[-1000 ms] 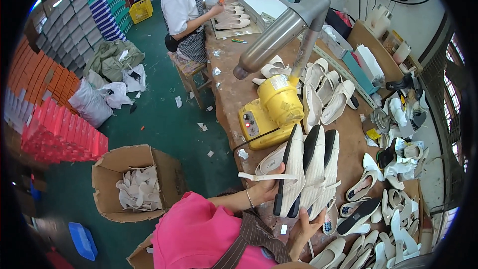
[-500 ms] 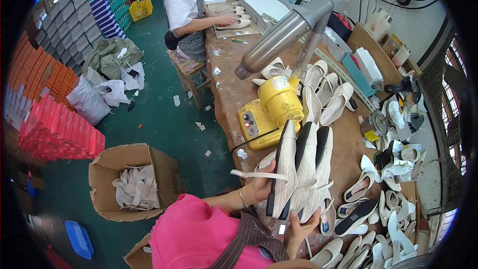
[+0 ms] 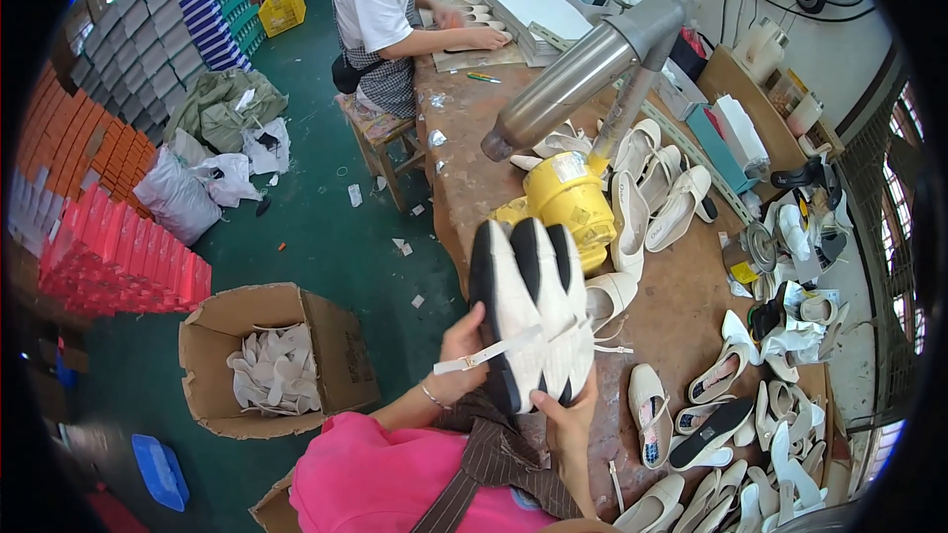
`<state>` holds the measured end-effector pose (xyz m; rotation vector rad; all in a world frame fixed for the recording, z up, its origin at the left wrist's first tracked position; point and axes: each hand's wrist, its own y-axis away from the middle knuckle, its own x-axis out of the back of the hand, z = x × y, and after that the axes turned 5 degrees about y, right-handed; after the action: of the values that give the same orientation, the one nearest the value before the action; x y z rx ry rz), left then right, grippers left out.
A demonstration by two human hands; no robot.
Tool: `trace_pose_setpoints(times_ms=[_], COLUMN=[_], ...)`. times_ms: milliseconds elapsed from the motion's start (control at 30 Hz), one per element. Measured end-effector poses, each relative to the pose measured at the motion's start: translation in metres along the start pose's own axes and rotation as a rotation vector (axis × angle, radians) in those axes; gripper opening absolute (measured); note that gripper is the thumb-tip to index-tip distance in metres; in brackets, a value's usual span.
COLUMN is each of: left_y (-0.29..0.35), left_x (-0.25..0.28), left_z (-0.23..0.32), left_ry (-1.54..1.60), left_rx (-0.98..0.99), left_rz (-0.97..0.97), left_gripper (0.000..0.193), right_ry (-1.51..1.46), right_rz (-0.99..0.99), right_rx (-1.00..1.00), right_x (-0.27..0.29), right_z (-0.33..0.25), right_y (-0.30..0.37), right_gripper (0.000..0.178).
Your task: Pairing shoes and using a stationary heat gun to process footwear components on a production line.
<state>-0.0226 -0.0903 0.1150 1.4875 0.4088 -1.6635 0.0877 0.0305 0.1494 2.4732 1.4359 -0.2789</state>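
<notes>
Three cream flat shoes [image 3: 515, 314] with black soles are bunched side by side in front of me, toes pointing away. My left hand [image 3: 460, 347] grips the bunch from its left side, the fingers partly hidden behind. At the near end, my right hand [image 3: 569, 422] closes around the shoes with its thumb on top. A loose ankle strap with a small buckle juts out to the left over my left hand. Just beyond the toes stands a yellow hot-air blower [image 3: 571, 199] with a metal nozzle [image 3: 563, 84]. A single cream shoe [image 3: 612, 298] lies right of the bunch.
Cream shoes [image 3: 676, 207] stand behind the blower, and a pile of them [image 3: 790, 434] covers the near right of the worktable [image 3: 449, 153]. A cardboard box [image 3: 341, 350] of pale insole-like pieces sits on the floor at left. Across the table a co-worker [image 3: 380, 10] handles shoes.
Both hands have brought the bunch of shoes left, its toes now leaning further left. The single shoe beside it has come into fuller view. The co-worker's hands have shifted.
</notes>
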Motion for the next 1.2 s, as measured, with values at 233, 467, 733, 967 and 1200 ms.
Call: trace_pose_setpoints(times_ms=[233, 467, 733, 967, 1200], left_y=[-0.006, -0.045, -0.066, -0.109, -0.133], left_x=[0.027, 0.051, 0.031, -0.013, -0.039], left_z=[0.062, 0.118, 0.144, 0.137, 0.143], left_ry=[-0.036, -0.248, -0.383, -0.093, -0.053], left_rx=[-0.266, -0.683, -0.967, -0.714, -0.74], left_rz=[0.25, 0.404, 0.317, 0.198, 0.202], left_gripper=[0.047, 0.046, 0.047, 0.037, 0.034], right_ry=[0.246, 0.381, 0.352, 0.103, 0.168], right_rz=[-0.298, -0.214, 0.232, 0.359, 0.364], right_rx=[-0.171, -0.143, -0.32, -0.388, -0.455], right_x=[-0.035, -0.009, 0.119, 0.157, 0.157], right_z=[0.005, 0.057, 0.093, 0.104, 0.099], right_y=[-0.062, -0.067, -0.023, -0.012, -0.022], right_gripper=[0.072, 0.043, 0.022, 0.027, 0.027])
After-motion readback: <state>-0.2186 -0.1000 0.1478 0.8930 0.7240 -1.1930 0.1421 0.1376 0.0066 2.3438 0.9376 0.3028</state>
